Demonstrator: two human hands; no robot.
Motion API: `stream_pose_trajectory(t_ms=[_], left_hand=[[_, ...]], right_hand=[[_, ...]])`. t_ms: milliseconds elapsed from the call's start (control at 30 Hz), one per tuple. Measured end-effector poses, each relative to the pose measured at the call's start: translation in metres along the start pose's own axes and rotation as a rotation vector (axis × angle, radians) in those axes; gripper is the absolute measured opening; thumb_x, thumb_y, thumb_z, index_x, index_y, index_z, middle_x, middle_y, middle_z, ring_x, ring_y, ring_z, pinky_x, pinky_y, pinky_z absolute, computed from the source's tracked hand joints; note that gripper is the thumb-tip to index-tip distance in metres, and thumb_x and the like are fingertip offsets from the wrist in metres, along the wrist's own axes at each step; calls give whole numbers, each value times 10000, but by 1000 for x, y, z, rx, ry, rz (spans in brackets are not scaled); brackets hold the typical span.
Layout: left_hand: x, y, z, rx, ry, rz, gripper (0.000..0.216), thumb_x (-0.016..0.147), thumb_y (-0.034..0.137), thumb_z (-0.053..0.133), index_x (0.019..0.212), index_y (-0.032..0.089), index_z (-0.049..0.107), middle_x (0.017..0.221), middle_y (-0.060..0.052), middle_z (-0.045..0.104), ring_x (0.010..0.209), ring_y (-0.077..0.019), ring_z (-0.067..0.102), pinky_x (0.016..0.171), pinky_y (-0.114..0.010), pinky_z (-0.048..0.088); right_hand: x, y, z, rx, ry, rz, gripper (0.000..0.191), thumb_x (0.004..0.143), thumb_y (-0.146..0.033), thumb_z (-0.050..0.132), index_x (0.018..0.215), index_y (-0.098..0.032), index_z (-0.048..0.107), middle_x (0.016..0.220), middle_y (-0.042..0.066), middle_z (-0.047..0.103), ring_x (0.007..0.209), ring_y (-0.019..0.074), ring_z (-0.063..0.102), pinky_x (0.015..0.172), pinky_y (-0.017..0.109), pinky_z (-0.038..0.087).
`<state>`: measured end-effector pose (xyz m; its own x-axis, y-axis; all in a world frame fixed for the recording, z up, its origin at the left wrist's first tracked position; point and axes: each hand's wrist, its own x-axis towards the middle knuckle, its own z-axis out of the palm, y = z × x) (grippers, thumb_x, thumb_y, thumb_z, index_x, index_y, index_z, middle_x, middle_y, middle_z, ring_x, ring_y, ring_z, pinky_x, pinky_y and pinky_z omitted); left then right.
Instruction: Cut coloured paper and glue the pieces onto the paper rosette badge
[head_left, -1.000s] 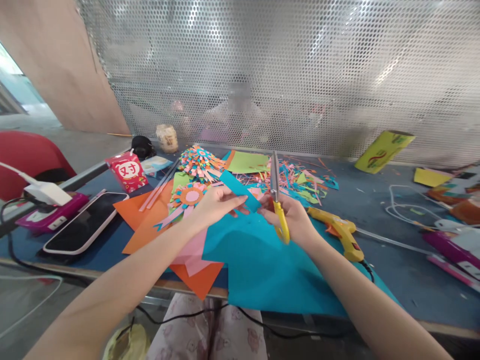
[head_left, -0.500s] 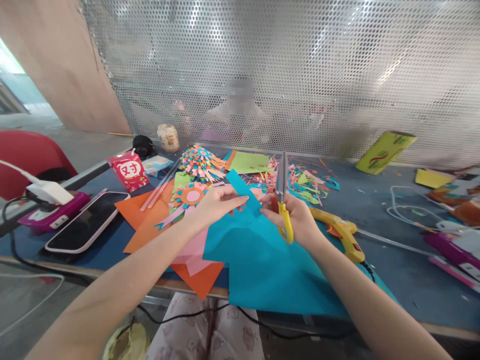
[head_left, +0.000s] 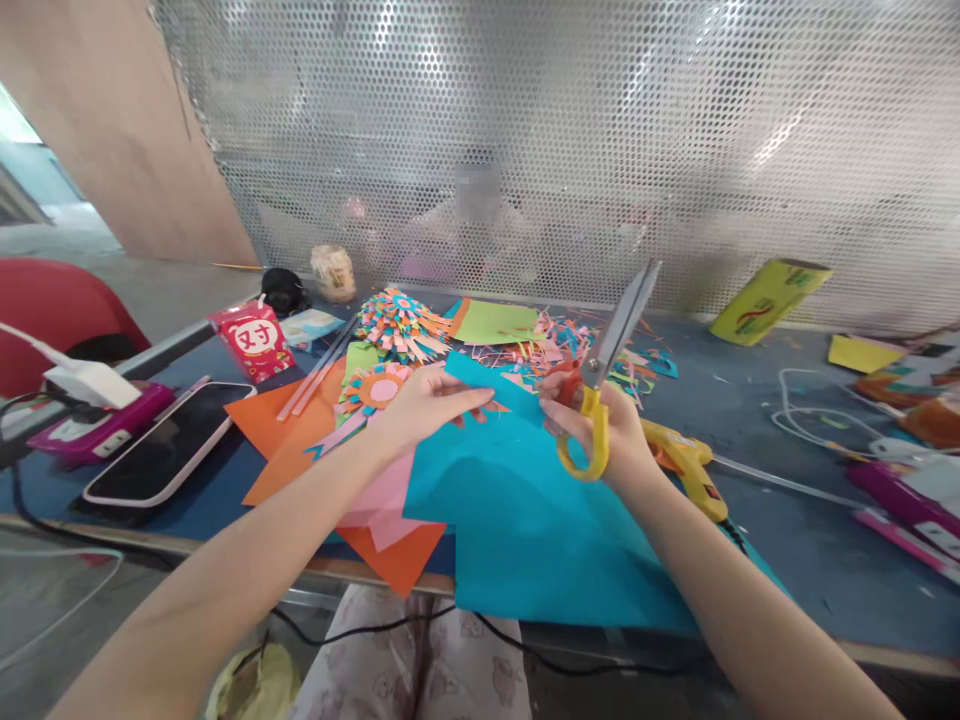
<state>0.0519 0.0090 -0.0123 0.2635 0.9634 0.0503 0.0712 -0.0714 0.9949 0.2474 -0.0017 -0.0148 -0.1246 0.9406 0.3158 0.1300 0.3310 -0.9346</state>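
Observation:
A blue paper strip [head_left: 519,398] is stretched above the larger blue paper sheets [head_left: 555,550]. My left hand [head_left: 435,403] pinches the strip between thumb and fingers near its left end. At the strip's right end are the fingertips of my right hand [head_left: 619,435], which also grips a pair of scissors [head_left: 621,322] with yellow and red handles, blades pointing up and away to the right. Just left of my left hand lies a layered paper rosette [head_left: 381,388] with a pink centre. Behind it sits a fringed multicoloured paper pompom [head_left: 405,325].
Paper scraps [head_left: 559,345] and a green sheet [head_left: 495,323] lie behind my hands. A yellow glue gun [head_left: 694,470] rests by my right forearm. At left are a phone [head_left: 169,445], a purple power strip [head_left: 105,425] and a red packet [head_left: 255,340]. A perforated metal panel [head_left: 675,150] stands behind.
My right hand has shifted right, and the scissors have tipped from upright to leaning right. The blue strip has swung flatter, its right end now further right. My left hand has barely moved.

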Motion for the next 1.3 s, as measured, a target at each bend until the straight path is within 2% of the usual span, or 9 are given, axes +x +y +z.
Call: stream_pose_trajectory(t_ms=[233,333,400,567,733,867,1000,1167,1300], left_hand=[[2,2,-1,-103,154,100,252,605,358,745,566,158,596,578,-8,654,496,-78,544,487,-202,422],[1,5,-1,-168,246,91,231,614,342,744,585,153,613,555,-4,650,467,-67,536,456,-188,396],[1,5,0,-179,247,88,213,629,336,732,604,148,634,558,-12,656,472,-78,558,443,-189,391],[1,-3,4,-137,93,103,181,624,298,731,691,146,661,672,-43,704,598,-156,672,444,-201,425],[1,-10,4,-32,-61,36,180,678,320,689,761,161,698,748,-62,728,717,-176,695,502,-208,462],[1,-10,3,60,-160,42,131,688,276,636,664,164,698,621,-15,678,573,-124,610,480,-210,411],[-1,-8,4,187,-249,92,184,688,252,611,527,162,624,465,50,512,437,-64,414,425,-207,291],[-3,-3,2,239,-206,187,101,660,245,666,719,165,684,715,-8,667,673,-122,576,594,-229,428],[-2,-2,1,224,-208,151,100,660,251,687,652,155,661,628,-2,649,594,-104,565,552,-214,420]], right_hand=[[-1,3,3,-11,-57,-22,277,636,-325,696,838,-188,565,732,2,576,621,114,515,569,268,434],[0,-1,4,-29,-56,-7,296,646,-377,690,836,-187,566,767,21,598,617,115,516,564,275,434],[0,-3,4,-14,-71,14,314,637,-408,692,817,-187,560,777,27,599,609,115,516,546,275,423],[0,-3,5,-45,-13,112,401,541,-426,756,780,-203,523,627,-30,514,546,119,489,505,278,399],[0,0,0,-90,88,73,380,555,-390,742,776,-193,505,627,-34,501,525,106,472,508,281,402],[1,2,-1,-125,60,14,335,595,-380,713,789,-194,514,629,-31,512,530,109,483,514,283,415],[0,4,0,-146,18,-54,319,600,-397,717,778,-209,530,623,-28,524,563,125,504,535,288,436],[-2,7,-1,-170,-62,-59,311,604,-415,734,758,-210,557,607,-17,536,578,145,522,542,291,445],[-4,8,-2,-161,-132,-76,307,653,-413,714,821,-201,568,712,6,583,653,153,554,603,293,466]])
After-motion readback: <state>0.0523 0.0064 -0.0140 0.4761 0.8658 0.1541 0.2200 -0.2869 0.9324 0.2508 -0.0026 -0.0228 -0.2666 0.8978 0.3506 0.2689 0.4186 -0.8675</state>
